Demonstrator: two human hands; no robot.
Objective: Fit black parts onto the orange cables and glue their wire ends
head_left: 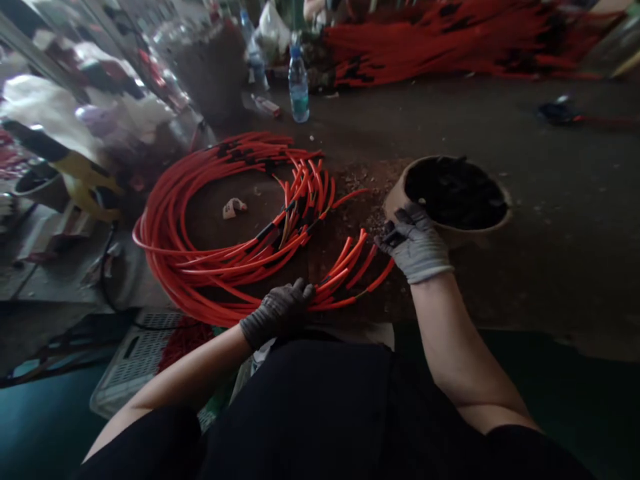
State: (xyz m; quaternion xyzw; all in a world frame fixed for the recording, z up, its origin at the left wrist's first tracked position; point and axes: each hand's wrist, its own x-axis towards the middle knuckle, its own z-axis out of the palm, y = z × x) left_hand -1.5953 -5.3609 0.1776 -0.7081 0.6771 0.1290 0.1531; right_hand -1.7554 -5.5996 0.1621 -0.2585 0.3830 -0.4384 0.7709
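Tubes of orange-red plastic lie left of the round tan tub, the grey-gloved left hand gripping some, likely to steady them; the grey-gloved right hand half-curls beside it, contents unclear.

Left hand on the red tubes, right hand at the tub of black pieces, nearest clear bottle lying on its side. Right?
Not quite: the head view shows the nearest clear bottle standing upright, not on its side. The rest holds: left hand on the red tubes, right hand at the tub of black pieces.
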